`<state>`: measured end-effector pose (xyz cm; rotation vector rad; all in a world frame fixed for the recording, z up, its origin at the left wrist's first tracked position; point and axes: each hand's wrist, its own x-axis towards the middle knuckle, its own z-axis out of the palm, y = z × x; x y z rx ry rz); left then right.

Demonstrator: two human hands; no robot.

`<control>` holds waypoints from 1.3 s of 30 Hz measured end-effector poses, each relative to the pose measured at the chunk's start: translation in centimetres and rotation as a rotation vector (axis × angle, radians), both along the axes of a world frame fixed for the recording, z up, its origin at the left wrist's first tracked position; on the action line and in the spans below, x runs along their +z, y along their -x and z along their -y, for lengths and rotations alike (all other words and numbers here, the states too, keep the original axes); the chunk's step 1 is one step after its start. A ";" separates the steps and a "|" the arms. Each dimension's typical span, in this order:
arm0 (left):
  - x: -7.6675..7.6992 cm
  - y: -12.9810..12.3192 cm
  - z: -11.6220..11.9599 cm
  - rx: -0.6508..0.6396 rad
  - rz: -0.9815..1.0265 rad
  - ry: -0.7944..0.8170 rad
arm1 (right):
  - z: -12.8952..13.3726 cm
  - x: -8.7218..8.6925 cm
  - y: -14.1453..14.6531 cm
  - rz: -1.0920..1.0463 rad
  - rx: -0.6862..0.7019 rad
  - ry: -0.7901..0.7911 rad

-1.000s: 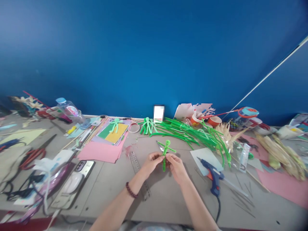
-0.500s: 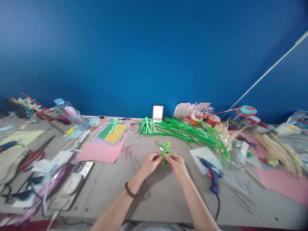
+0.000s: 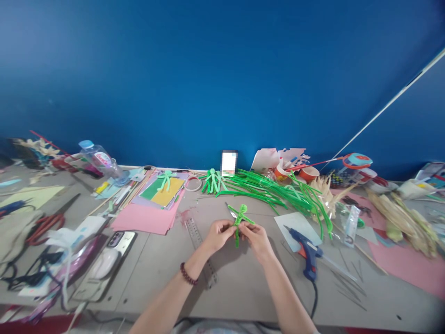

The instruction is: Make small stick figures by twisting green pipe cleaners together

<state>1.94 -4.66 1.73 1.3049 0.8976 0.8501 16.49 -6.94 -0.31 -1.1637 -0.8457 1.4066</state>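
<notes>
A small green pipe-cleaner figure [image 3: 242, 211] is held upright between both hands, its round head at the top and its arms spread. My left hand [image 3: 219, 235] pinches its left side near the waist, and my right hand [image 3: 256, 237] pinches the right side. Its lower end hangs below the fingertips. Behind the figure lies a pair of scissors [image 3: 232, 213], partly hidden. Several similar figures [image 3: 213, 181] stand near the wall, and a paler one [image 3: 164, 180] lies on coloured sheets. A heap of green pipe cleaners [image 3: 267, 188] spreads behind my right hand.
A clear ruler [image 3: 197, 236] lies beside and under my left forearm. To the right is a blue glue gun [image 3: 308, 253] on white paper. Scissors with red handles [image 3: 45, 227], a phone [image 3: 104, 269] and a bottle [image 3: 100, 160] are at the left. A screen [image 3: 228, 163] stands by the wall.
The green figure's head has tilted slightly to the right, and its lower end has shifted a little. Both hands keep nearly the same place and grip.
</notes>
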 end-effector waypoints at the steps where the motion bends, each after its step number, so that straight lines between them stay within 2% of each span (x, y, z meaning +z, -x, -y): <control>1: 0.0 0.0 0.0 0.001 -0.003 -0.008 | 0.0 -0.1 0.0 0.009 -0.001 -0.008; 13: 0.6 -0.4 0.7 0.077 -0.057 -0.115 | -0.1 0.5 0.3 0.180 0.010 -0.142; 21: 0.1 -0.4 1.0 0.121 -0.160 -0.216 | 0.3 0.5 0.9 0.296 -0.095 -0.131; 24: 0.0 -0.6 1.0 0.135 -0.129 -0.165 | 0.3 0.2 0.8 0.289 -0.121 -0.113; 26: 0.0 -0.7 0.8 0.132 -0.067 -0.084 | 0.2 0.1 0.6 0.239 -0.092 -0.112; 32: 0.1 -0.6 0.3 0.038 0.101 0.173 | 0.2 0.4 0.2 -0.089 0.062 0.011; 35: 0.2 -0.6 0.3 0.021 0.129 0.201 | 0.2 0.5 0.2 -0.145 0.070 0.030; 39: 0.2 -0.7 0.5 0.035 0.105 0.157 | 0.1 0.1 0.0 -0.105 0.036 0.053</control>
